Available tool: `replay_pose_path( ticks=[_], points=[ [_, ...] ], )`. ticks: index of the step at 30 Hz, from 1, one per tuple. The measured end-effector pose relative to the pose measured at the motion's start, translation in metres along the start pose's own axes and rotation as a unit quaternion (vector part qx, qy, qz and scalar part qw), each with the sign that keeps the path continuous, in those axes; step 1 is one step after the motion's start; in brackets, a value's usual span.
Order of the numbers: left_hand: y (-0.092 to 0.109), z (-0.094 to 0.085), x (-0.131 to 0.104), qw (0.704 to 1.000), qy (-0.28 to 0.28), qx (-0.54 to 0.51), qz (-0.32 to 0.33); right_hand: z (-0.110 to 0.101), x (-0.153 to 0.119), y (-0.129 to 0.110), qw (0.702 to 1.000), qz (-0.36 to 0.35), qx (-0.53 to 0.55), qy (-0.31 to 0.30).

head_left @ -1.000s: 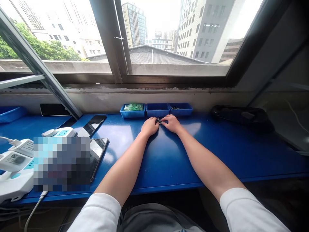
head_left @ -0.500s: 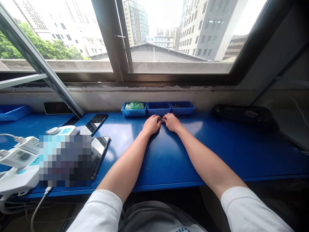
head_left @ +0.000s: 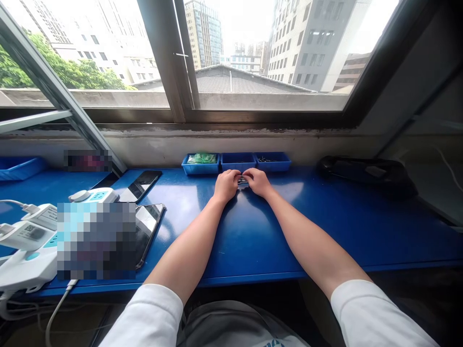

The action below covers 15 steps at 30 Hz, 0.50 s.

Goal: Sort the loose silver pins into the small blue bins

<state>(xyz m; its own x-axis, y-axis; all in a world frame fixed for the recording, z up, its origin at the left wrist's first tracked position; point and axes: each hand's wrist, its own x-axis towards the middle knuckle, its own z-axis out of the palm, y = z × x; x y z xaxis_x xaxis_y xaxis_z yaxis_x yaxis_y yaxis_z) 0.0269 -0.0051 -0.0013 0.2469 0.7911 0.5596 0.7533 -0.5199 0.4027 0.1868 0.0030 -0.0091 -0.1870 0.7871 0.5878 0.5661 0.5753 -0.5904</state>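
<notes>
My left hand [head_left: 227, 185] and my right hand [head_left: 256, 182] meet just in front of the middle blue bin [head_left: 238, 163]. Their fingers are closed around a small bunch of thin, dark metallic pieces [head_left: 242, 180], whose exact kind is too small to make out. The fingers partly cover the pieces. Right behind the hands, the left bin [head_left: 201, 168] holds green-and-clear plastic packets [head_left: 202, 158]. Several small dark pieces [head_left: 265, 159] lie in the right bin [head_left: 274, 165].
On the blue table [head_left: 249, 241], phones [head_left: 141, 185] and a white power strip [head_left: 39, 260] with plugs and cables take up the left. A metal frame leg [head_left: 87, 130] stands behind them. A black bag-like item [head_left: 365, 174] lies far right. A window rises behind.
The fingers have shifted slightly on the small metallic pieces, and their thumbs and forefingers sit a little higher. The bins have stayed put.
</notes>
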Motion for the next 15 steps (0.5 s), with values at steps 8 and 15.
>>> replay_pose_path(
  ticks=[8,15],
  points=[
    [0.0027,-0.0032,-0.0003,0.999,-0.022,0.006,-0.023,-0.0014,0.0030,-0.0045,0.972,0.112,0.205,0.011],
    [0.0010,-0.0017,-0.0001,0.998,0.015,0.022,-0.051,-0.0070,0.0027,-0.0019,0.973,0.133,0.177,0.069]
  ],
)
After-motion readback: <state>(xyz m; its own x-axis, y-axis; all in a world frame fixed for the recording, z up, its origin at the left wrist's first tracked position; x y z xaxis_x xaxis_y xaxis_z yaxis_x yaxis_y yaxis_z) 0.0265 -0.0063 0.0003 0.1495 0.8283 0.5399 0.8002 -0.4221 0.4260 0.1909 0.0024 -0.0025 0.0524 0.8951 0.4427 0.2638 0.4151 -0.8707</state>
